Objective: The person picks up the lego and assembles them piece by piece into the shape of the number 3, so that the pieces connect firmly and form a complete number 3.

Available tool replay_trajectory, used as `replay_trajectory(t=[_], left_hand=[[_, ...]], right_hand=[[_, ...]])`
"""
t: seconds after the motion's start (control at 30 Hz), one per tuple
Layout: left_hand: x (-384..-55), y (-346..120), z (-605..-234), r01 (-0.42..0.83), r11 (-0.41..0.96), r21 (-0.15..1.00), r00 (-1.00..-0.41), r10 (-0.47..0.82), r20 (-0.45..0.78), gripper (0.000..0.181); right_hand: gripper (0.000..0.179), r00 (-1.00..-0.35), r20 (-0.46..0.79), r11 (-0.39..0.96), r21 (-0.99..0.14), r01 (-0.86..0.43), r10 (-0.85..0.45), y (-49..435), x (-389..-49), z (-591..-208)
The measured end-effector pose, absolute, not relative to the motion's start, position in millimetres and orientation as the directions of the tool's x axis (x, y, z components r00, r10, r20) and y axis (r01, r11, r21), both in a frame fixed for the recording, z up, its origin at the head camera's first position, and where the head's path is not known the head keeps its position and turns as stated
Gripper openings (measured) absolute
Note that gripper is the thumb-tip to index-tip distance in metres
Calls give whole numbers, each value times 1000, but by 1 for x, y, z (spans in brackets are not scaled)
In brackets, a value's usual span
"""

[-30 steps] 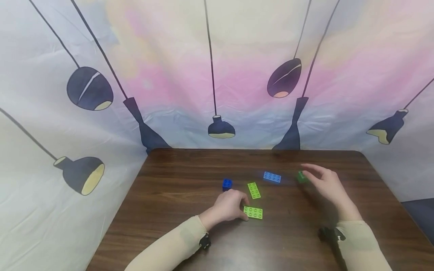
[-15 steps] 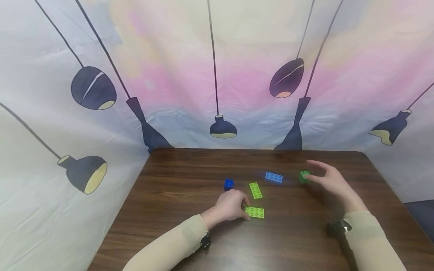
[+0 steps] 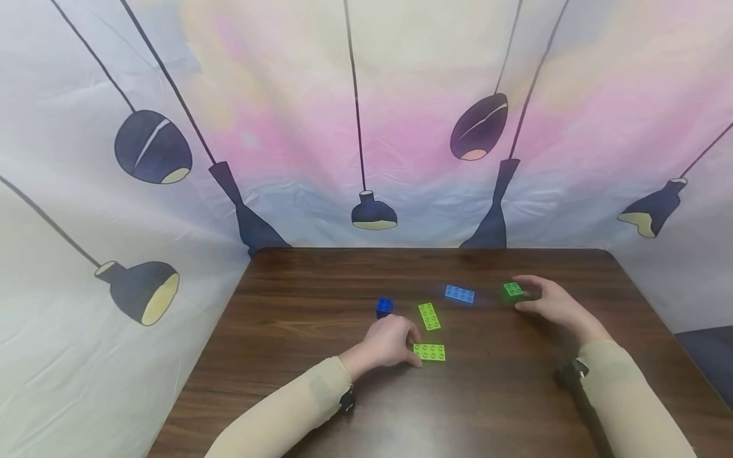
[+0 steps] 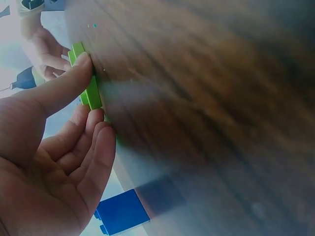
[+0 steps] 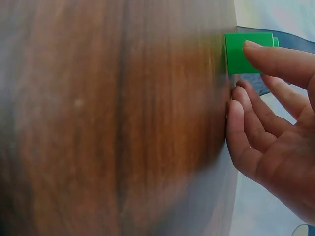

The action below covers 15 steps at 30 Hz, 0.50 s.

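Note:
In the head view, my left hand (image 3: 389, 343) pinches the left end of a lime green building brick (image 3: 431, 352) lying on the table. Its thumb (image 4: 74, 76) lies over the brick's side in the left wrist view. At the back right, my right hand (image 3: 552, 302) is beside a small green brick (image 3: 513, 290). Thumb and index finger stand apart at the brick's near and far sides, with a gap showing. The right wrist view has a fingertip overlapping this green brick (image 5: 246, 54); contact is unclear.
A dark blue brick (image 3: 384, 306) stands just behind my left hand. Another lime brick (image 3: 429, 316) lies farther back, with a light blue brick (image 3: 460, 294) beyond it to the right. The brown table (image 3: 487, 394) ends at a patterned cloth (image 3: 309, 127).
My right index finger has come down and closer to the thumb, at the green brick's right end. The left hand stays on the lime brick. The head view shifts slightly.

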<state>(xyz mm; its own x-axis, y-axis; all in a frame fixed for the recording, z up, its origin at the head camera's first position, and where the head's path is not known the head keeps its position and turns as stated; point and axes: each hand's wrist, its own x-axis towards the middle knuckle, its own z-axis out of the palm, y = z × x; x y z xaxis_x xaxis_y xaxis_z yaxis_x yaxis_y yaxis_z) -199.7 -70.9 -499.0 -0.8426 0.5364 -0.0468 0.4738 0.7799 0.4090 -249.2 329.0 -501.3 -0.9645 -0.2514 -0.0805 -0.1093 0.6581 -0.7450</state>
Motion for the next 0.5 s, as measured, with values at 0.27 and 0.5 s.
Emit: replay_trajectory(t=[0.27,0.5], left_hand=[[-200,-71,-499,472,778,415,-842,538,-51,35],[-198,-72,-500,469,780,414,-846,531,-41,36]], right_hand=[[69,-969,-114,657,-752,-60,-220,331,-251,-505],[65,-971,-99,656,-751,-70,-217,331,-252,-508]])
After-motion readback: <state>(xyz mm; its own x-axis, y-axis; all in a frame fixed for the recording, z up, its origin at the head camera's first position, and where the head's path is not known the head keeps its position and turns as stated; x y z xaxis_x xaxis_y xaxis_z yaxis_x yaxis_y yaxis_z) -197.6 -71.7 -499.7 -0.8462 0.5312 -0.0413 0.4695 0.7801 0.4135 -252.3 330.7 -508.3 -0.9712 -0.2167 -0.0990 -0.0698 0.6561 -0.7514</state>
